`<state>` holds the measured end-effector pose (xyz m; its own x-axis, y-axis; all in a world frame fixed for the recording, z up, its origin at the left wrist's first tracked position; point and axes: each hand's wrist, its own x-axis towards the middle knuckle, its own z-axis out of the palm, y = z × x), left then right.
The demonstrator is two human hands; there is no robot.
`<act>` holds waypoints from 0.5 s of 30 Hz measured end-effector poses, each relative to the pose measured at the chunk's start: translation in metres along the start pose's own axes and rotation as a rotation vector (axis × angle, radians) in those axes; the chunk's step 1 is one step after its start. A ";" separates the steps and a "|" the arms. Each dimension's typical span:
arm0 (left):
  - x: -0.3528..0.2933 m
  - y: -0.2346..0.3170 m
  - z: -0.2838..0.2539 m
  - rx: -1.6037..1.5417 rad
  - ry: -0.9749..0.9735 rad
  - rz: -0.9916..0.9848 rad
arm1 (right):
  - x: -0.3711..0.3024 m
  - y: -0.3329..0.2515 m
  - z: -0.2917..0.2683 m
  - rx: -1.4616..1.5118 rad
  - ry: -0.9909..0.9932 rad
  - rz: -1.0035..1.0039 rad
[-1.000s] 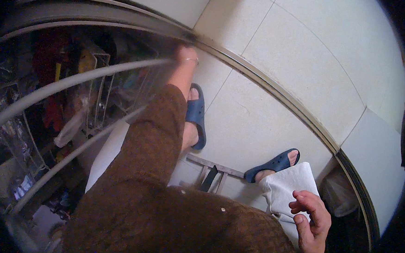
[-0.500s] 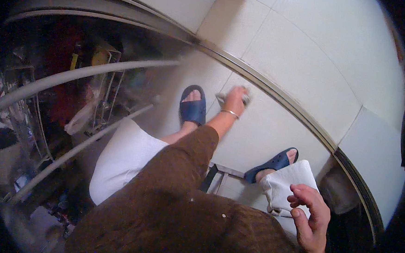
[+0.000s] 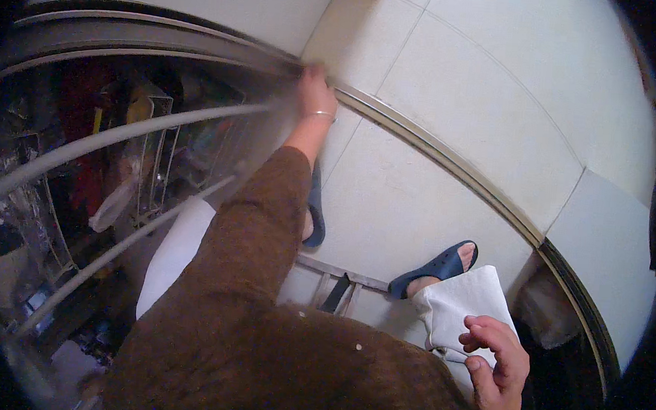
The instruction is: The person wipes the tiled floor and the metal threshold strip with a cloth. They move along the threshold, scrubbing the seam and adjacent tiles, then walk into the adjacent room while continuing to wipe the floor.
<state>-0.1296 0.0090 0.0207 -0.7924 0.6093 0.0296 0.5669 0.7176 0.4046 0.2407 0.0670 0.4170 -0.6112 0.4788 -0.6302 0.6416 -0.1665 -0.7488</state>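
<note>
We are holding our left hand, grip hidden, at the track, which is slanting back rightward beyond our empty, half-open right hand.

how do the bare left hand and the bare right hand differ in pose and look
The bare left hand is stretched out at the pale brassy metal floor track; the bare right hand is near the white fabric trouser leg. The left hand's grip is unclear; the right hand's bent fingers and thumb show apart. The left hand wears a thin silvery bracelet; none shows on the right hand. Both are ungloved.
</note>
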 end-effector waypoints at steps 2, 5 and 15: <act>0.008 -0.011 -0.006 0.007 -0.090 -0.036 | 0.000 0.002 0.003 0.033 0.017 0.046; -0.010 0.018 0.022 -0.088 -0.092 -0.148 | -0.004 -0.001 -0.011 -0.040 -0.101 -0.028; -0.132 0.106 0.076 -0.262 -0.488 0.165 | -0.001 -0.016 0.016 -0.038 0.051 -0.009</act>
<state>0.0528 0.0303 -0.0102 -0.4673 0.8360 -0.2878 0.5503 0.5298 0.6453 0.2238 0.0548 0.4261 -0.5933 0.5239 -0.6112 0.6536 -0.1296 -0.7456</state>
